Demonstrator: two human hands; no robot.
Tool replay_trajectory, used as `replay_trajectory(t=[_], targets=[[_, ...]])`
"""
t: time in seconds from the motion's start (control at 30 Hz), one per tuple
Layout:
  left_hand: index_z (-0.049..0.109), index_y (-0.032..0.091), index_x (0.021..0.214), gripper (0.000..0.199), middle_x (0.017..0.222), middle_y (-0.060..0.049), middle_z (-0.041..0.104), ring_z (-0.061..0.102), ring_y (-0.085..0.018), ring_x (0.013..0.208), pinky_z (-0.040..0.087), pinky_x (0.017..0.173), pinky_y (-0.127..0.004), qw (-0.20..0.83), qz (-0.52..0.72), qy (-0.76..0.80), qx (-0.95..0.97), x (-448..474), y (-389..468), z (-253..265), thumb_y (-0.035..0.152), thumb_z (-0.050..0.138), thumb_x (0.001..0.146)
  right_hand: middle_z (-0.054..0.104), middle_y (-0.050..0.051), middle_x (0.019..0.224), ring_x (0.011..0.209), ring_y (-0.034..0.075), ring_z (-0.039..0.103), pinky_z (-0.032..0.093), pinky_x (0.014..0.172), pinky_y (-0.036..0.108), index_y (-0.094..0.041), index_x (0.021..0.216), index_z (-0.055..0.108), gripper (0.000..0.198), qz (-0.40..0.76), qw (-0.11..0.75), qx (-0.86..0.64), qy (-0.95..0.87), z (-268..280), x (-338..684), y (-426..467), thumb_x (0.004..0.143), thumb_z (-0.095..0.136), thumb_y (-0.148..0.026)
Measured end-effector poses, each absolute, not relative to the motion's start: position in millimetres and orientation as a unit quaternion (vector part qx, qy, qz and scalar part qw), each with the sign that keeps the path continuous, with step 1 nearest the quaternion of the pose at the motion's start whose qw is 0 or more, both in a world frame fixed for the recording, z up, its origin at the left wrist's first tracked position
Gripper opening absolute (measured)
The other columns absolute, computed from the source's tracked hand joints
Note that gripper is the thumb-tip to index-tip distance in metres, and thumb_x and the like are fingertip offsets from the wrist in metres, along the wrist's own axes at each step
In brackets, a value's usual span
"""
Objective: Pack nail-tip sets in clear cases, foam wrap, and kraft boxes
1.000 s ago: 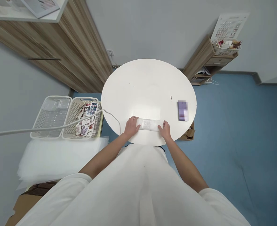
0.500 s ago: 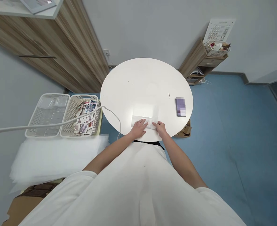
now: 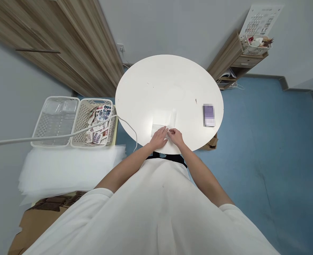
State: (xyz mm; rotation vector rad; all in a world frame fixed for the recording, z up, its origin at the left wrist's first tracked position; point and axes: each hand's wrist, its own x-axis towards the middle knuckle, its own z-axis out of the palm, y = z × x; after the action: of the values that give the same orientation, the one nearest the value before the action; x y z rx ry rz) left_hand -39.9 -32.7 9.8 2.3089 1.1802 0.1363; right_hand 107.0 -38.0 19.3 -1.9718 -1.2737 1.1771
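lying flat, pale translucent wrap (image 3: 156,129), roughly l-shaped, partly under left hand (image 3: 158,137)

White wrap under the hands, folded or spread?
Partly folded: the white wrap bends by the right hand, one end pointing away.

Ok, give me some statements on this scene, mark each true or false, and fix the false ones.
1. The left hand lies on the film. True.
2. The right hand is over by the purple item. False: the right hand is next to the left one, at the film.
3. The purple item lies near the right edge of the table. True.
4. The cards are in the basket farther from the table. False: the cards are in the nearer basket.
5. The floor is brown. False: the floor is blue.
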Motion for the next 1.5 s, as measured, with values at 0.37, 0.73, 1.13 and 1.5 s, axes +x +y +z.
replay_trajectory(t=[0.37,0.73,1.13,1.5], targets=[[0.034,0.019,0.13,0.053,0.143,-0.01,0.027,0.018,-0.026,0.133,0.019,0.105,-0.044,0.227,0.022,0.41,0.883,-44,-35,13,0.02,0.044,0.078,0.046,0.009,0.112,0.08,0.016,0.055,0.046,0.079,0.032,-0.02,0.13,0.038,0.057,0.33,0.143,-0.688,-0.631,24,129,-47,0.076,0.053,-0.03],[0.024,0.02,0.132,0.072,0.14,-0.013,0.025,0.024,-0.03,0.13,0.028,0.102,-0.041,0.437,0.149,0.734,0.498,-63,-57,12,0.04,0.058,0.071,0.029,0.009,0.122,0.091,0.017,0.055,0.044,0.083,0.03,-0.025,0.135,0.027,0.06,0.341,0.043,-0.686,-0.641,15,107,-49,0.081,0.05,-0.035],[0.05,0.018,0.073,0.02,0.071,-0.002,0.053,0.051,-0.013,0.062,0.037,0.054,-0.025,0.554,0.17,0.691,0.433,-75,-36,17,0.037,0.057,0.071,0.035,0.007,0.112,0.094,0.018,0.052,0.044,0.084,0.032,-0.025,0.131,0.036,0.061,0.357,0.075,-0.665,-0.651,11,107,-48,0.075,0.057,-0.034],[0.048,0.019,0.066,0.007,0.067,0.0,0.056,0.051,-0.013,0.062,0.038,0.055,-0.025,0.441,0.111,0.644,0.615,-30,-23,22,0.022,0.053,0.071,0.047,0.006,0.093,0.083,0.019,0.051,0.044,0.074,0.032,-0.021,0.127,0.045,0.058,0.376,0.116,-0.67,-0.63,5,102,-46,0.072,0.061,-0.031]])
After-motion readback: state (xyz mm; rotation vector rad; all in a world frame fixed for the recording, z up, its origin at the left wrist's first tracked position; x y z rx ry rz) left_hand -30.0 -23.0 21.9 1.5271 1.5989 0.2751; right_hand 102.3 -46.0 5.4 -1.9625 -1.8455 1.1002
